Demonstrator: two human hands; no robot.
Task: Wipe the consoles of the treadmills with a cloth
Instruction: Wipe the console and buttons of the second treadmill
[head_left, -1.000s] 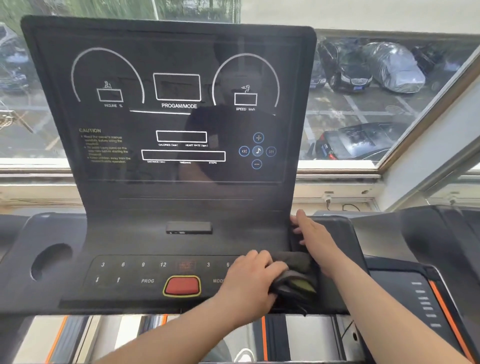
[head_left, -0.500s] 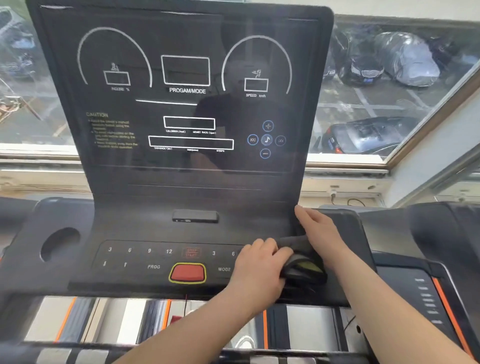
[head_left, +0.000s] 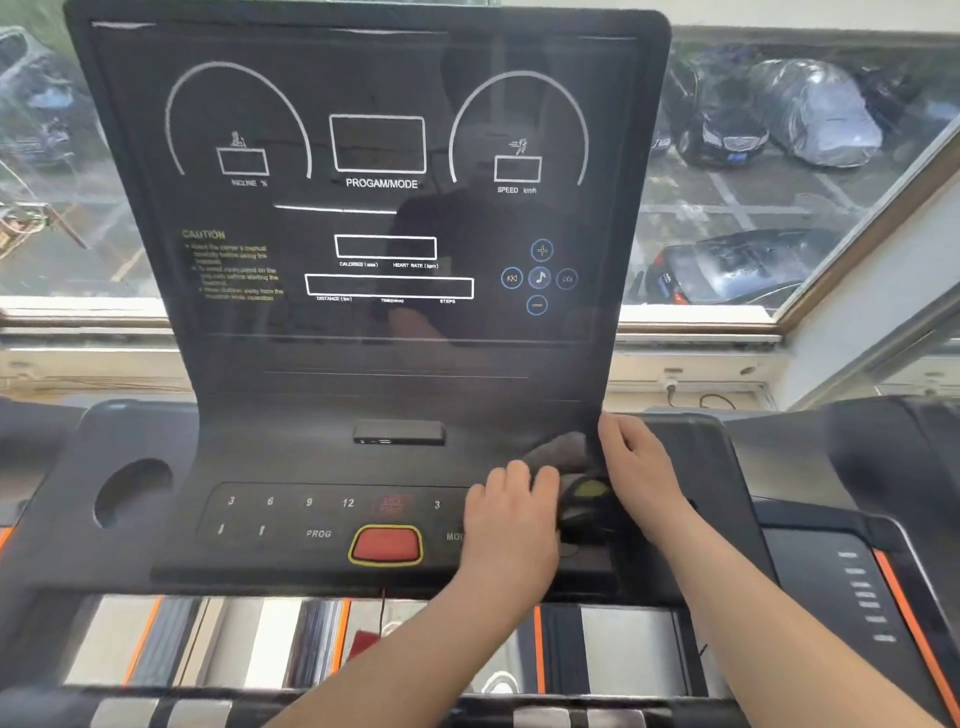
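1. Our left grip (head_left: 511, 525) curls round the dark cloth (head_left: 558, 451), which is bunched at the lower right of the console (head_left: 291, 452), beside the keys (head_left: 290, 501).
2. Our right grip (head_left: 641, 467) lies with its fingers fairly straight on the console's right edge, touching the cloth and holding nothing. It serves as a brace.
3. We judge most of the wiping undone, since the cloth covers only this corner.
4. To do it well, we flatten the cloth, press evenly and sweep leftward in overlapping strokes, going lightly over the red button (head_left: 385, 544).

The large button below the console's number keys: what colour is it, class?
The button is red with a yellow rim; head view.
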